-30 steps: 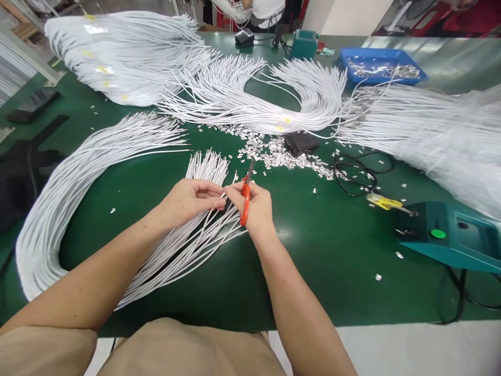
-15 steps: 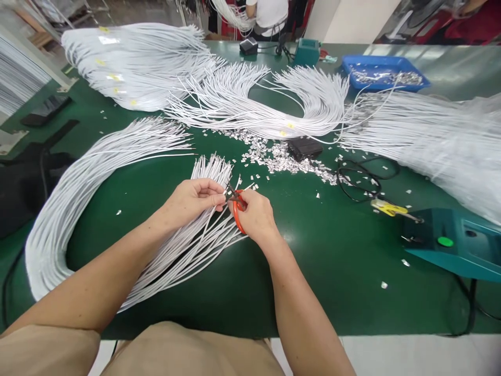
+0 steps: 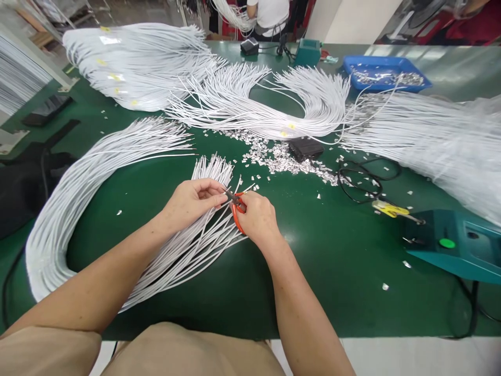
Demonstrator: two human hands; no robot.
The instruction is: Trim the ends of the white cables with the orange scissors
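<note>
Watching remotely, I'm having the L grip [image 3: 191, 201] pinching, thumb and fingers together, on what's looking like the end of one wire [image 3: 228, 190] (tip detail's too small to confirm), while the R grip [image 3: 258, 214] is clamping the orange-handled scissors [image 3: 236, 200]. To do this step well, I'm judging the L pinch should be staying firm w/ only the very tip offered to the blades, b/c they're sitting right by the L fingertips; the R should be squeezing gently, approx. square to the wire, so nothing's slipping or getting nicked. Re position: the wire is lying at the L pinch, just L of the R grip, w/ the scissors bridging the two. The white bundle [image 3: 188, 248] is running beneath the L forearm [image 3: 117, 261], and silver scraps [image 3: 274, 154] are littering the desk [image 3: 332, 271] beyond, near a black block [image 3: 306, 149].
</note>
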